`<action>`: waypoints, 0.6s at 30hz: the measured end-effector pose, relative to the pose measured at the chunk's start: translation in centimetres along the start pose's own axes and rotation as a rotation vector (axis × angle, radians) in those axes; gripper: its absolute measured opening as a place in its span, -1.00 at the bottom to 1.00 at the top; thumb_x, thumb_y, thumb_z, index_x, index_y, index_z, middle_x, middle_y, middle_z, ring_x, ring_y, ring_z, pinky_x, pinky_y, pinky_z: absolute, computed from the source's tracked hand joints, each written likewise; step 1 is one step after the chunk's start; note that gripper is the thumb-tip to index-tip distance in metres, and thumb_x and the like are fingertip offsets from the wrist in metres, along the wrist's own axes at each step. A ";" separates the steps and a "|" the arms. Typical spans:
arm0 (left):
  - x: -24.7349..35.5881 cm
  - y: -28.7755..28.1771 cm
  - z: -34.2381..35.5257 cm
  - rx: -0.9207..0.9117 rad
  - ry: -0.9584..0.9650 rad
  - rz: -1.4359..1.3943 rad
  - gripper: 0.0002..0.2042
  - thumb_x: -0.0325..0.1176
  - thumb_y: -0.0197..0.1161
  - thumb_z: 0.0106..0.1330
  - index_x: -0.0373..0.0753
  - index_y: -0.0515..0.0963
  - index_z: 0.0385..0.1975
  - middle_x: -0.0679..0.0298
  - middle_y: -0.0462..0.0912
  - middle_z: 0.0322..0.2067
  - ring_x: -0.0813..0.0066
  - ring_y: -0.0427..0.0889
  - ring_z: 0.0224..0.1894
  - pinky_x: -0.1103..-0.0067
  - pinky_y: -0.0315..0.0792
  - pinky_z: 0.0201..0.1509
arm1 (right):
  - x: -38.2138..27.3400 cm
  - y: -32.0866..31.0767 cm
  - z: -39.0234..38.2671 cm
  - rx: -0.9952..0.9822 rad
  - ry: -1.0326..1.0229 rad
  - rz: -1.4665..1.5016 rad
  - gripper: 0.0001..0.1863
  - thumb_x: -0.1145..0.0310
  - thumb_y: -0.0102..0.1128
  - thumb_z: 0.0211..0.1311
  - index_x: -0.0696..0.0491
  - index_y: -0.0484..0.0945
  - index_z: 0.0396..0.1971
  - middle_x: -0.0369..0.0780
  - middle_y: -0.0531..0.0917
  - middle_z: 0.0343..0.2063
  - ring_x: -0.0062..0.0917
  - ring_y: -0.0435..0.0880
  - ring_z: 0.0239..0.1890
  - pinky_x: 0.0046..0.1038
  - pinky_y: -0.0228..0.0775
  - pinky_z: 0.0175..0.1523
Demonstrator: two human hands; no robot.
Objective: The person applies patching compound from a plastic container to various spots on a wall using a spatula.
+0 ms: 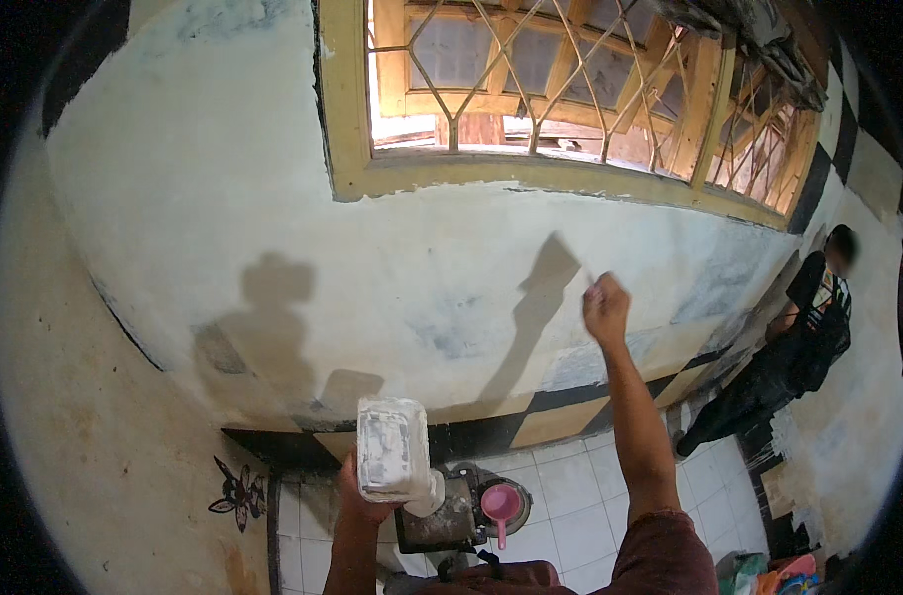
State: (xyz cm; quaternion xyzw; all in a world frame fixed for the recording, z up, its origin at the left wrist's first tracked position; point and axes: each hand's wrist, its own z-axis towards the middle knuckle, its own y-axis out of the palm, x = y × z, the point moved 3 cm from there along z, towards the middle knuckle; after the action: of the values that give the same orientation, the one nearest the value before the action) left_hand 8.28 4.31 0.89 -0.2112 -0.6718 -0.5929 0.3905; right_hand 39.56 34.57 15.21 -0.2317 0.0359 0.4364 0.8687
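Observation:
My left hand [360,496] grips a pale rectangular plastic container [392,446], its surface smeared with white paste, held low in front of the wall. My right hand [605,305] is raised to the patchy white wall [442,268] below the window, closed on a thin tool [591,281], likely a scraper, seen edge-on and mostly hidden; its broad shadow falls just left of the hand.
A yellow-framed barred window [352,169] is above. A person in dark clothes [798,337] is by the wall at right. A pink dipper [501,504] and dark objects [422,531] sit on the tiled floor [580,506]. Colourful items [769,573] lie at lower right.

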 end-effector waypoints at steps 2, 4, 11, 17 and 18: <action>-0.1 -0.1 -0.1 0.031 -0.105 -0.165 -0.33 -0.27 0.45 0.00 -0.27 0.31 0.14 0.19 0.55 0.02 0.35 0.59 0.00 0.39 0.50 0.10 | 1.6 -1.0 2.3 0.171 0.344 0.126 -0.87 0.44 0.06 0.00 0.19 0.38 -0.58 -0.07 0.49 -0.62 -0.29 0.39 -0.61 -0.30 0.27 -0.42; -0.2 -0.1 -0.1 0.033 -0.125 -0.182 -0.30 -0.26 0.47 -0.03 -0.27 0.31 0.13 0.19 0.55 0.02 0.36 0.59 0.00 0.39 0.49 0.11 | 2.4 -0.4 4.7 0.283 0.284 0.197 -0.86 0.44 0.05 0.01 0.21 0.38 -0.58 -0.06 0.48 -0.65 -0.33 0.37 -0.61 -0.34 0.26 -0.42; -0.2 -0.1 -0.2 -0.026 -0.095 -0.210 -0.46 -0.21 0.24 0.14 -0.27 0.34 0.12 0.16 0.55 0.00 0.24 0.57 0.02 0.27 0.45 0.15 | -9.7 11.8 5.1 0.022 -0.101 0.401 -0.76 0.54 0.11 -0.18 0.12 0.53 -0.38 -0.04 0.61 -0.37 -0.13 0.61 -0.27 -0.38 0.46 -0.12; 1.0 0.7 -0.5 0.058 -0.179 -0.565 -0.55 -0.13 0.03 0.29 -0.24 0.37 0.11 0.15 0.55 0.00 0.19 0.57 0.01 0.22 0.44 0.13 | -16.3 10.6 1.5 -0.275 -0.372 0.095 -0.84 0.38 0.15 -0.02 -0.01 0.51 -0.37 -0.16 0.53 -0.42 -0.21 0.58 -0.40 -0.22 0.46 -0.32; 1.1 1.2 -0.9 0.060 -0.164 -0.589 -0.57 -0.10 -0.16 0.41 -0.23 0.41 0.10 0.13 0.56 -0.01 0.14 0.57 0.00 0.17 0.46 0.10 | -15.5 9.9 1.2 -0.275 -0.434 0.028 -0.85 0.37 0.15 -0.01 -0.01 0.50 -0.37 -0.17 0.51 -0.43 -0.24 0.58 -0.40 -0.23 0.46 -0.33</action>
State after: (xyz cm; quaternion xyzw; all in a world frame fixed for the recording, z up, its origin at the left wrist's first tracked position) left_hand 8.71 3.45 2.48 -0.0428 -0.7508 -0.6413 0.1521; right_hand 22.13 28.70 16.70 -0.2481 -0.2081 0.4889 0.8100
